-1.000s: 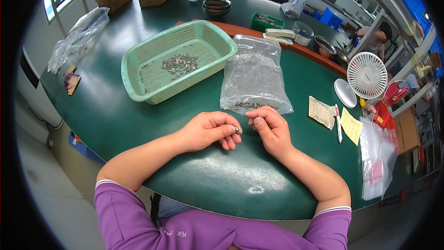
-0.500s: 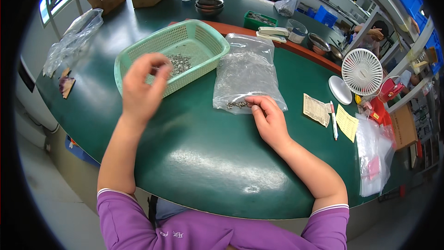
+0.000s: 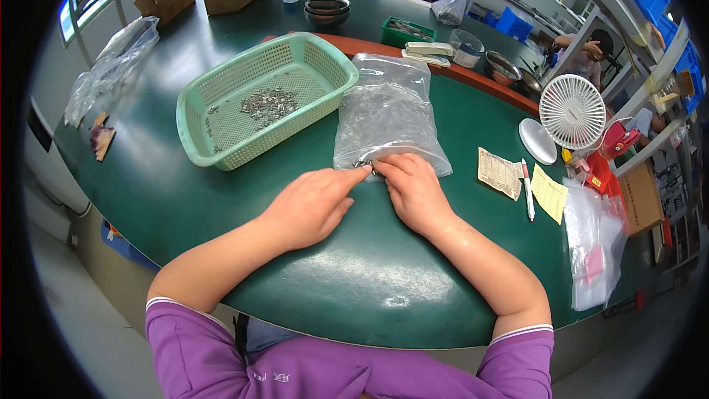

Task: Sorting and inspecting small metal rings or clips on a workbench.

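Note:
A clear plastic bag (image 3: 390, 114) lies flat on the green table. On its near edge sits a small cluster of shiny metal parts (image 3: 363, 165), too small to name. My left hand (image 3: 314, 203) reaches in from the left, fingers stretched out, with the index fingertip touching the cluster. From the other side my right hand (image 3: 413, 186) rests on the bag's near edge, its extended fingertips against the same parts. Both hands partly cover the cluster. Just left of the bag stands a pale green perforated basket (image 3: 193, 149), holding a loose pile of similar metal parts (image 3: 269, 106).
Right of the bag are paper slips (image 3: 499, 173), a pen (image 3: 528, 191), a white fan (image 3: 572, 111) and more clear bags (image 3: 593, 251). Behind lie a stapler (image 3: 428, 49), a green tray (image 3: 408, 32) and stacked bowls (image 3: 327, 9). Other people sit farther back.
My left hand has moved from above the basket down and right to the parts at the bag's near edge. My right hand has shifted slightly left, its fingers now beside the left fingertips.

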The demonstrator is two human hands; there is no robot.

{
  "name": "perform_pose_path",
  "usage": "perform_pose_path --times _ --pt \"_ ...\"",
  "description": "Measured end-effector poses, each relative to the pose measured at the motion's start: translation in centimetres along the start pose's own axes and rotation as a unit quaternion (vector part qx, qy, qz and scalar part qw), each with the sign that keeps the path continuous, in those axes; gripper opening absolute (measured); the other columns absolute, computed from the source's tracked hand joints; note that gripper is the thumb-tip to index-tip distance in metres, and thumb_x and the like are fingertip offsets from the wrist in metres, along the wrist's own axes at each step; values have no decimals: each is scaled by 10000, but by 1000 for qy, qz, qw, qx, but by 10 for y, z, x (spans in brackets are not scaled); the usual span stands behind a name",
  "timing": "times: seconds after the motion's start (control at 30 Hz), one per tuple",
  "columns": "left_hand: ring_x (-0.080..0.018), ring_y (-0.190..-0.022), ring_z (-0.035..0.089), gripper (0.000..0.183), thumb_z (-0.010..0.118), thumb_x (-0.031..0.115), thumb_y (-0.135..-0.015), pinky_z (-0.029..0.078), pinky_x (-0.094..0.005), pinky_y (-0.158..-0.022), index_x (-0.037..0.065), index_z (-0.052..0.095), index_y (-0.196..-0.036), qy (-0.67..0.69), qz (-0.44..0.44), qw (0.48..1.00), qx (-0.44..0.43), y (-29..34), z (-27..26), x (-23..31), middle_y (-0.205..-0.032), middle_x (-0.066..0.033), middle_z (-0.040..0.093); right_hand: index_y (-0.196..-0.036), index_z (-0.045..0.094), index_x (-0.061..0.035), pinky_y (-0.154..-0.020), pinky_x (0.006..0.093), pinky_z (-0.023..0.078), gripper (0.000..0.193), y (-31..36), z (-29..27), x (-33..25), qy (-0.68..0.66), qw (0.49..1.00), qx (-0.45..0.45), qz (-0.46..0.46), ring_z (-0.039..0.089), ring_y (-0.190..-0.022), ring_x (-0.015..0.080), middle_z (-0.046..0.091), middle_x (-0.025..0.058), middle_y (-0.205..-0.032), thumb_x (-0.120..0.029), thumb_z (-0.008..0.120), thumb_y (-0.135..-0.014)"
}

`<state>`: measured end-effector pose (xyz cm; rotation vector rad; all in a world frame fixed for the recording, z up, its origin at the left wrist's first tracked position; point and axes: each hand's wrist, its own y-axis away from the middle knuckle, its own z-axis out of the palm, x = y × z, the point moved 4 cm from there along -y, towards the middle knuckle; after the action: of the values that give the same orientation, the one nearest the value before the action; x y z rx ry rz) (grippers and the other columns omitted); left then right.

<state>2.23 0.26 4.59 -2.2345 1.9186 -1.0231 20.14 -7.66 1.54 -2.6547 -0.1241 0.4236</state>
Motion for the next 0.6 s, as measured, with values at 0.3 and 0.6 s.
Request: perform_pose_path --times 0.3,0.6 --pt "-317 -1164 516 684 584 49 -889 372 -429 -1065 31 276 -1499 71 -63 990 -105 2 21 -13 -1345 -136 517 -1108 660 -78 -917 408 475 314 1 -6 4 -85 995 38 -33 580 -1040 302 645 85 -1092 -18 664 -799" --pt "-330 -1219 483 676 590 62 -888 359 -429 -1082 29 289 -1492 84 -49 990 -106 4 17 -16 -1335 -155 511 -958 658 -69 -867 414 479 190 1 -15 4 -47 997 62 24 575 -988 311 594 91 -977 -46 705 -775"
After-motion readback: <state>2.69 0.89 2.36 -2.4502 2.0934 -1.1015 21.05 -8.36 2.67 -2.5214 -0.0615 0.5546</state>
